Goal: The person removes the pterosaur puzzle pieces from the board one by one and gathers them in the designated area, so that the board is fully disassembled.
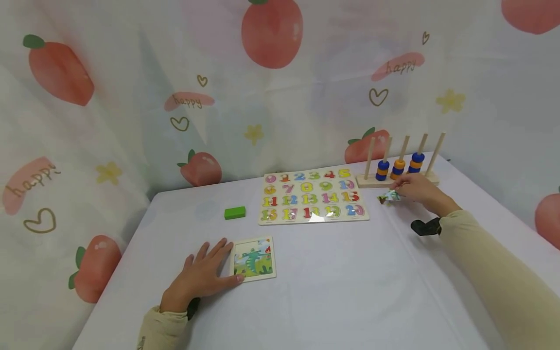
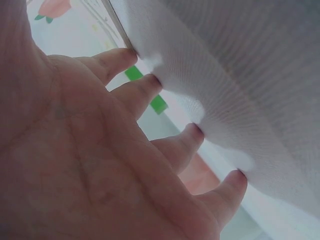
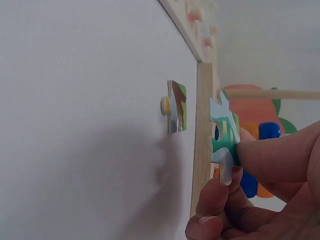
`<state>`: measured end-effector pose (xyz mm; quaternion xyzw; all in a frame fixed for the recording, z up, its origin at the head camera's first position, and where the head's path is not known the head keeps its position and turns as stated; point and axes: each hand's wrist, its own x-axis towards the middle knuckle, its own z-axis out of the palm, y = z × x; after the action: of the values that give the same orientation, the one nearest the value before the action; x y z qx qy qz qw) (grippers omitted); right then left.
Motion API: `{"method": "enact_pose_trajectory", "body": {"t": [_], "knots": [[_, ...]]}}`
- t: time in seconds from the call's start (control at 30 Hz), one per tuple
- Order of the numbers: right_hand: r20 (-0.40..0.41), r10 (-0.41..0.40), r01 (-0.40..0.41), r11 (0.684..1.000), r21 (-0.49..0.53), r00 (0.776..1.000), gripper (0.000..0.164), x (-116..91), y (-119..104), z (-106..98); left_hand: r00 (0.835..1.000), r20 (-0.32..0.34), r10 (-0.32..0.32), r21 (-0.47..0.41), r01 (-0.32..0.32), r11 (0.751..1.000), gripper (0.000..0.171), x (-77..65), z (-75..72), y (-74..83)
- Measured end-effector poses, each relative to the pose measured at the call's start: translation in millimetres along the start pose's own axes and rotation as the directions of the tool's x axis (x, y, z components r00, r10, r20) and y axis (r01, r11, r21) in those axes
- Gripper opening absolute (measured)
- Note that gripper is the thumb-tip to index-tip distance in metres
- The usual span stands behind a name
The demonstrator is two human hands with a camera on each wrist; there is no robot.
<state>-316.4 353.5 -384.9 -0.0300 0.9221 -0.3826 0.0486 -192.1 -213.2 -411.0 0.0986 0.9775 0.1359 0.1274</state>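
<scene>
My right hand [image 1: 417, 192] pinches a jigsaw puzzle piece [image 3: 225, 135] between thumb and fingers, raised over the table. The piece is light blue and green, with a knob at its lower end. Another puzzle piece [image 3: 178, 107], brown and green with a yellow knob, lies on the tablecloth beside it. My left hand [image 1: 199, 277] rests on the table with spread fingers, its thumb and index fingertips at the left side of a square puzzle tray [image 1: 274, 262]. A green dinosaur picture [image 1: 252, 261] partly fills the tray, while its upper left shows bare board.
Behind the tray lies a number board [image 1: 315, 197] with several coloured numerals. A wooden bead rack [image 1: 372, 182] with upright pegs and blue and orange rings stands just beyond my right hand. A green block [image 1: 235, 213] sits left of the number board. A printed curtain [image 1: 271, 107] hangs behind the table.
</scene>
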Motion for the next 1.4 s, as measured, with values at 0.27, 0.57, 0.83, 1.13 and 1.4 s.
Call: {"method": "enact_pose_trajectory", "body": {"t": [0.27, 0.57, 0.83, 1.13, 1.4], "knots": [[-0.009, 0.003, -0.003, 1.0, -0.023, 1.0, 0.023, 6.7, 9.9, -4.0, 1.0, 0.001, 0.0, -0.002, 0.0, 1.0, 0.102, -0.3, -0.5, 0.8], [-0.005, -0.018, 0.018, 0.997, -0.074, 1.0, 0.021, 9.5, 16.3, -6.2, 1.0, 0.008, -0.006, 0.002, 0.006, 1.0, 0.102, 0.0, -0.7, 0.4], [-0.001, 0.021, -0.021, 0.995, -0.096, 1.0, 0.021, 11.0, 17.0, -5.1, 1.0, 0.006, 0.001, 0.001, -0.001, 1.0, 0.101, -1.8, -2.5, 1.8], [-0.059, 0.016, -0.023, 0.993, -0.115, 0.998, 0.027, 8.6, 12.9, -1.2, 1.0, 0.008, 0.002, -0.006, -0.002, 1.0, 0.101, -2.6, -4.0, 2.9], [-0.077, 0.011, -0.018, 0.997, -0.079, 0.997, 0.031, 8.7, -1.1, 10.2, 1.0, 0.01, 0.004, -0.006, -0.004, 1.0, 0.101, -2.7, -4.9, 3.0]]}}
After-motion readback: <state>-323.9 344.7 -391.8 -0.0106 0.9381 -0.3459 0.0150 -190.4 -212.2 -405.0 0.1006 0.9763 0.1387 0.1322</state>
